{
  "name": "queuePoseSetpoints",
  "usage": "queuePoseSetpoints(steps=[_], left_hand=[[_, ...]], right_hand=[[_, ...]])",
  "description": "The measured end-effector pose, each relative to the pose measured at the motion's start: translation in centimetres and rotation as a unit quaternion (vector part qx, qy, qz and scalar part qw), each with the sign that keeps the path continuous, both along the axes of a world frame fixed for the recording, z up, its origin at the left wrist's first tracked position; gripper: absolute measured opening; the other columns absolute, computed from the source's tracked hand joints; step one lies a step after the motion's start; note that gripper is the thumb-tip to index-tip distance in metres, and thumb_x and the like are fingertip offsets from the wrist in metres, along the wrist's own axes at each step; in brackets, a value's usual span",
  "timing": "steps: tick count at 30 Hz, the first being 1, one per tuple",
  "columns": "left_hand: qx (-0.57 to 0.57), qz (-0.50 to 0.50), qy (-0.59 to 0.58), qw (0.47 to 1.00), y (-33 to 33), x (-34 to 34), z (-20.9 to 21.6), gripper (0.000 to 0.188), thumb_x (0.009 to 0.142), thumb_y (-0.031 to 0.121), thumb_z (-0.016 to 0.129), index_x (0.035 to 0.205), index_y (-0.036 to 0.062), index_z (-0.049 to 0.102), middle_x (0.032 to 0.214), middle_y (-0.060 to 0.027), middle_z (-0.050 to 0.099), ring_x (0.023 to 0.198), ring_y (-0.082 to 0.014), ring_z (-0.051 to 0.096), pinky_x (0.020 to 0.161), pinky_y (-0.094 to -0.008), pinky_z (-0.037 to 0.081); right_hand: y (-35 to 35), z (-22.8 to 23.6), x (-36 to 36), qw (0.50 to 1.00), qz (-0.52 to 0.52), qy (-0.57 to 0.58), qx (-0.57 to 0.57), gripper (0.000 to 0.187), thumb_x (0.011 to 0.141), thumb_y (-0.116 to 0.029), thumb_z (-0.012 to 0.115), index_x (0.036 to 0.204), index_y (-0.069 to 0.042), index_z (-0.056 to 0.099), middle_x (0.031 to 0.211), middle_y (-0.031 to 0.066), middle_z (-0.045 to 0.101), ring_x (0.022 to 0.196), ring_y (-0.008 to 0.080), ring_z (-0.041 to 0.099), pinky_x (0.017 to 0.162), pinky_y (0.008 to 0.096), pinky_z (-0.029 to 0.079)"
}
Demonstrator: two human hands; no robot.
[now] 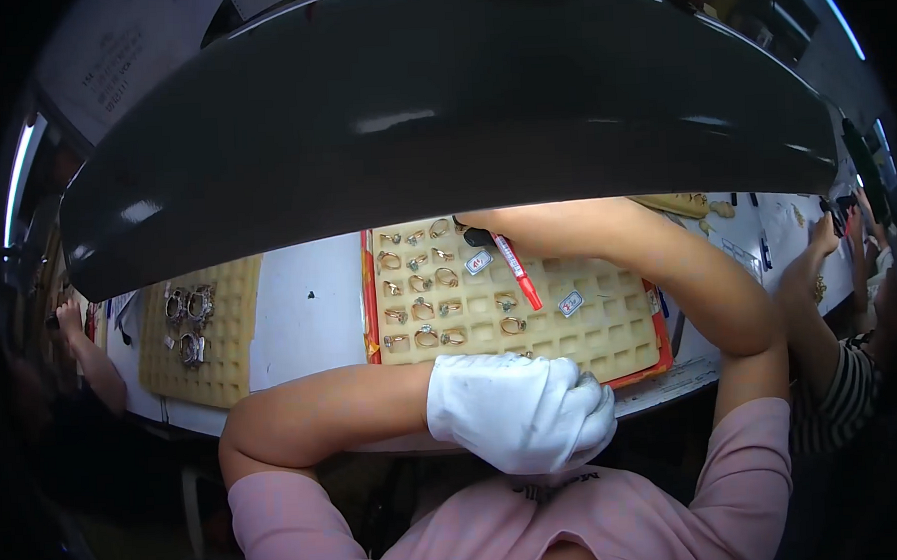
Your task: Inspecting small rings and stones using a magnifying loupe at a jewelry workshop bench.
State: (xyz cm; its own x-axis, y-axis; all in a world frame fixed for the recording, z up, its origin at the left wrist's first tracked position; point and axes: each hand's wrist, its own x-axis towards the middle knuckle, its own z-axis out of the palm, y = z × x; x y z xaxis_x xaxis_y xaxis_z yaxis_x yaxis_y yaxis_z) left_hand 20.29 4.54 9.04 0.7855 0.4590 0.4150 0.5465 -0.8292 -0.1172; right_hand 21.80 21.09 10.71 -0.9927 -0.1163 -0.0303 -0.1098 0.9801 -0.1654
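Gloved left hand (522, 413) is curling inward at the near edge of the tray (625, 312); cannot tell if pinching. Right hand is hiding behind the lamp hood (453, 150), grip unseen. Rings (451, 307) are sitting mostly left. Step: probably ring handling; next is likely calling for light fingertips.

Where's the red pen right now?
In the head view, the red pen is just right of centre, over the cream tray, below the right forearm, between one small tag and another.
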Motion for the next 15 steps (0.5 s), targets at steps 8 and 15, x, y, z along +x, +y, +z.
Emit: queuePoseSetpoints(steps=[8,15], left_hand=[[-0.085,0.111,-0.109,0.984,0.7,-1.5,1.1,0.031,0.067,0.018,0.063,0.097,0.0079,0.061,0.080,-0.0052,0.057,0.058,-0.0192,0.057,0.046,-0.0313,0.045],[-0.453,0.405,-0.456,0.650,2.4,-2.9,2.2,0.028,0.088,0.028,0.055,0.104,0.0059,0.064,0.085,-0.0061,0.066,0.070,-0.0154,0.063,0.061,-0.0268,0.049]], right_hand=[[0.1,3.4,2.8,0.985,-0.155,-0.069,-0.026,0.035,0.087,-0.019,0.050,0.121,-0.015,0.057,0.100,0.0162,0.064,0.091,0.0307,0.064,0.078,0.0404,0.050],[2.8,0.1,8.8,0.938,0.004,0.342,-0.049,0.021,0.068,-0.009,0.069,0.087,-0.007,0.062,0.063,0.0064,0.061,0.054,0.0223,0.060,0.054,0.0309,0.047]])
